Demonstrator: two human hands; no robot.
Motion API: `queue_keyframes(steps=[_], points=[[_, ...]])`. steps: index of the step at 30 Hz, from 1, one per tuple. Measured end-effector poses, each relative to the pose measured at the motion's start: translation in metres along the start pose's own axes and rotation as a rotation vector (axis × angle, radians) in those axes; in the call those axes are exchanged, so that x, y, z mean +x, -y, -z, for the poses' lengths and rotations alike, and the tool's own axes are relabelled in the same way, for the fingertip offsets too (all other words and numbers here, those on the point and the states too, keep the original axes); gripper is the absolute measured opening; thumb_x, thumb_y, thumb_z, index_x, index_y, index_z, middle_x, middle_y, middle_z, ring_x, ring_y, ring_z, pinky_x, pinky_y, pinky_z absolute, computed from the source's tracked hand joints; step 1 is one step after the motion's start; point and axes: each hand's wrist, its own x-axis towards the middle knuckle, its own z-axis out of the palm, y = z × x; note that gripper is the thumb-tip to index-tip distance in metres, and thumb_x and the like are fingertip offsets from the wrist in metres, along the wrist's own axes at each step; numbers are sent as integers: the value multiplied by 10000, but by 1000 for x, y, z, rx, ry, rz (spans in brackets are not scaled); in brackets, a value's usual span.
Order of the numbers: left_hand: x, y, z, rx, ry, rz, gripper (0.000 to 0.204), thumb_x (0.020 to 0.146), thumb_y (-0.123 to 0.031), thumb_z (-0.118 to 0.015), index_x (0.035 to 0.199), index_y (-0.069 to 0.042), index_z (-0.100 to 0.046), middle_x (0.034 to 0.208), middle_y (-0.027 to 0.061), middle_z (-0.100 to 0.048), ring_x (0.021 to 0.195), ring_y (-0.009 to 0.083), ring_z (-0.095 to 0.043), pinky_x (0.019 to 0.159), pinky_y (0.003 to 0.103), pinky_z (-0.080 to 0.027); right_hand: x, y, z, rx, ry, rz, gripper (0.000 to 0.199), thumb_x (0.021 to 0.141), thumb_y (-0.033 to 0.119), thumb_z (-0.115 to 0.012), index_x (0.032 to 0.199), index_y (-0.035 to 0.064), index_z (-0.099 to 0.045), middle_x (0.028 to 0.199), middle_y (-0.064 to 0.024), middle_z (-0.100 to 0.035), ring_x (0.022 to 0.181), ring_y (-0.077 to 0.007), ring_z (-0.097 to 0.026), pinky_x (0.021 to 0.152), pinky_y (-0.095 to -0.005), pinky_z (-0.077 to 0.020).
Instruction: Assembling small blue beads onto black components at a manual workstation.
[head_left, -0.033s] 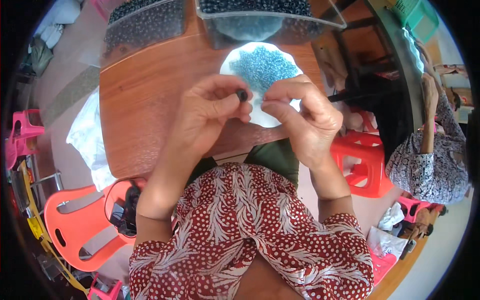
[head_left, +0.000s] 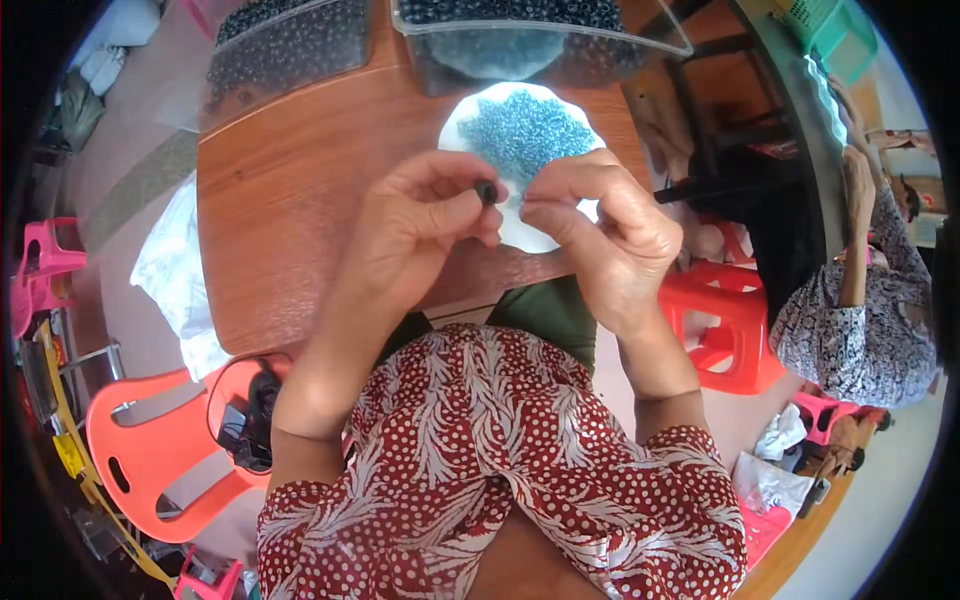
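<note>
Hardly anything has moved since the earlier frame: the whole view has shifted very slightly, and both hands keep the same pose. Thumb and fingers of the left hand (head_left: 415,220) pinch a small, rounded black piece (head_left: 486,191), held up above the brown wood-grained bench (head_left: 290,190) toward its near edge. Facing it, the right hand (head_left: 625,235) has thumb and forefinger pressed together at the tips; whether they grip something tiny, I cannot tell. The two hands are apart, with a narrow gap between.

Below and beyond them, near the bench's right edge, lies a white scalloped plate (head_left: 455,125) carrying a layer of tiny blue-grey beads (head_left: 528,130). Farther off, at the far edge, a clear plastic tub (head_left: 490,50) of dark beads stands just beyond the plate, and a second clear tub of dark beads (head_left: 290,65) sits toward the far left corner. Beyond the right edge is a red plastic stool (head_left: 735,335).
</note>
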Motion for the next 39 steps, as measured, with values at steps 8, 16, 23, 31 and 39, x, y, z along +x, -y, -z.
queue_keyframes(steps=[8, 16, 23, 31, 39], points=[[-5, 14, -6, -16, -100, 14, 256, 746, 71, -600, 997, 32, -574, 919, 102, -597, 774, 175, -579, 708, 281, -492, -5, 1, -4, -45, 33, 18, 158, 612, -113, -645, 743, -33, -609, 777, -91, -598, 725, -163, -559, 644, -258, -442], [0, 17, -7, 124, -174, -27, 273, 710, 71, -632, 976, 18, -594, 914, 80, -598, 769, 143, -572, 695, 245, -485, 3, -3, -1, -60, 101, -14, 158, 606, -112, -650, 732, -28, -608, 759, -75, -589, 718, -150, -549, 638, -252, -438], [-4, 3, -11, 573, -186, 87, 229, 718, 70, -618, 943, 38, -593, 815, 71, -611, 739, 139, -580, 671, 249, -486, 12, -4, 4, -2, 248, -341, 178, 609, -72, -683, 696, 12, -553, 737, -12, -538, 706, -94, -478, 664, -227, -400], [-1, 10, 5, 164, -105, 253, 211, 732, 37, -631, 938, 69, -595, 807, 98, -618, 664, 142, -583, 599, 240, -482, 32, -10, 8, -122, 446, -342, 260, 560, 12, -740, 720, 25, -535, 685, -32, -516, 667, -159, -493, 597, -278, -398], [25, -11, 18, -16, -16, 367, 157, 770, -8, -612, 916, 35, -573, 762, 85, -594, 611, 144, -558, 564, 259, -452, 79, -17, 20, -79, 549, -112, 231, 572, 50, -749, 743, 16, -598, 705, -66, -571, 665, -196, -544, 591, -296, -427]])
